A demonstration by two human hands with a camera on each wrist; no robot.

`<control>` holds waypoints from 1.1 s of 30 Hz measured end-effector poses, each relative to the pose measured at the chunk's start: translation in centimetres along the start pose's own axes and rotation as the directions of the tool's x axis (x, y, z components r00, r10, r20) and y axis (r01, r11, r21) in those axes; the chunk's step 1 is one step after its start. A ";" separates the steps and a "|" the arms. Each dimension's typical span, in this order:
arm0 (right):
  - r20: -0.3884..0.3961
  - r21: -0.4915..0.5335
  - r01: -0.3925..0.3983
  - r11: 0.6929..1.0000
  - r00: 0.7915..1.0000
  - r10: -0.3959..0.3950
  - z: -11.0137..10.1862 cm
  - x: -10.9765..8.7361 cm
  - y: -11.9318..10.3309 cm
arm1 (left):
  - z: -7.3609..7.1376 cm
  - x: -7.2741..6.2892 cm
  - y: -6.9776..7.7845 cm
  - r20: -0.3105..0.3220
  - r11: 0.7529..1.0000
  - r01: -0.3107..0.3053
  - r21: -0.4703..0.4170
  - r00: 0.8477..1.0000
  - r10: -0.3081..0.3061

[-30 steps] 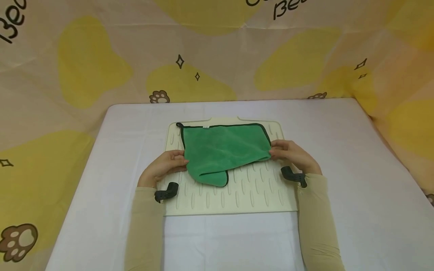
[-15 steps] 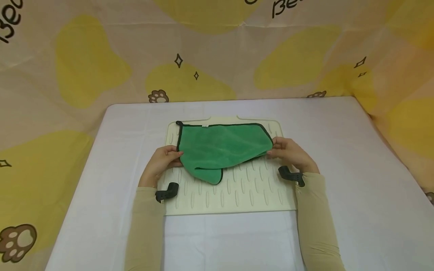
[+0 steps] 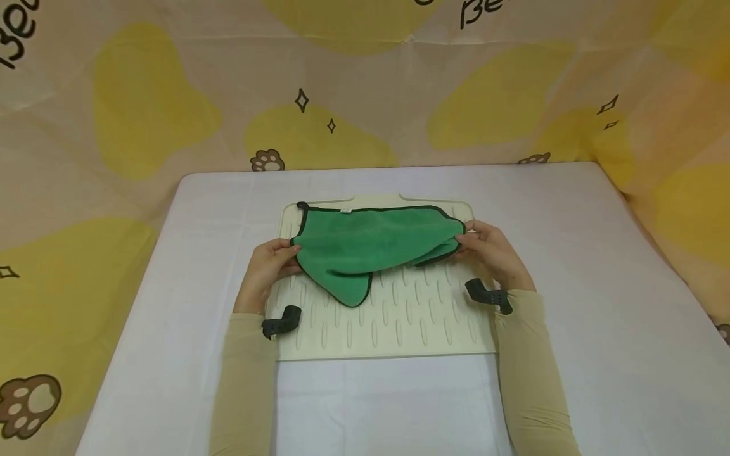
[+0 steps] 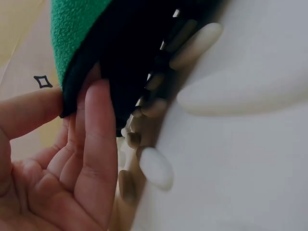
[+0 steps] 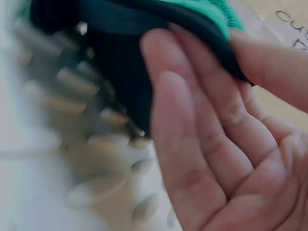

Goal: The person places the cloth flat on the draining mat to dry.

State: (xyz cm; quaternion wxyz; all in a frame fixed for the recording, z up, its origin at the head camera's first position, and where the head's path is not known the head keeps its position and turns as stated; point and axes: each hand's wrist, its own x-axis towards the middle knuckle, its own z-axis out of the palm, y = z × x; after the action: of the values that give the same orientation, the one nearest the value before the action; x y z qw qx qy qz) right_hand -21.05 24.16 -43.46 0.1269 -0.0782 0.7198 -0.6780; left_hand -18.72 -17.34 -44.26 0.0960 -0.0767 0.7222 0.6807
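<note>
A green cloth (image 3: pixel 371 237) with dark edging lies over a cream ribbed mat (image 3: pixel 388 329), its near side partly raised and folded under. My left hand (image 3: pixel 270 269) pinches the cloth's left edge between thumb and fingers. At the opposite side, my right hand (image 3: pixel 495 253) pinches the right edge. In the left wrist view, the thumb and fingers of the left hand (image 4: pixel 62 159) grip the dark border. The right wrist view shows the right hand (image 5: pixel 226 130) with its thumb over the edge and fingers beneath. A rounded corner of the cloth hangs toward me.
The mat rests on a white-covered table (image 3: pixel 599 285). Behind and at the sides hangs a yellow-patterned fabric backdrop (image 3: pixel 342 76). Black wrist mounts (image 3: pixel 282 322) sit at both wrists over tan sleeves (image 3: pixel 242 386).
Both hands have moved away from me and slightly apart, drawing the cloth's side edges outward. The near side has risen, and a dark-edged fold now shows by the right hand.
</note>
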 end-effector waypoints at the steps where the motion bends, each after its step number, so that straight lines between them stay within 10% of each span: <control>1: -0.017 0.041 0.004 0.999 1.000 -0.003 0.0 -0.1 -0.1 | 0.0 0.0 0.0 -0.010 1.000 0.000 -0.003 1.000 0.000; 6: -0.068 0.133 0.003 0.991 0.998 0.006 0.2 -0.3 -0.6 | 0.3 0.0 0.1 -0.028 1.000 0.001 -0.009 1.000 -0.001; 15: -0.017 -0.223 -0.149 0.963 0.989 0.149 -0.1 -2.1 0.2 | 0.3 -1.9 -0.2 0.131 0.986 0.092 0.140 0.985 -0.110; 23: 0.077 -0.395 -0.105 0.913 0.986 0.147 0.4 -2.6 0.6 | 0.1 -3.3 -0.6 0.301 0.977 0.042 0.207 0.948 -0.104; 33: 0.017 -0.310 -0.099 0.945 0.994 0.110 1.0 -2.6 0.8 | 0.2 -3.1 -1.1 0.238 0.990 0.043 0.132 0.968 -0.074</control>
State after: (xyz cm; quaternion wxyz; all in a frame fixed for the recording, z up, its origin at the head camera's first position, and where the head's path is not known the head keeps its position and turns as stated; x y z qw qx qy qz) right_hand -18.23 23.96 -44.08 0.1611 -0.0702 0.8179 -0.5479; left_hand -15.41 -17.23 -44.61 0.2081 -0.0083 0.7439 0.6350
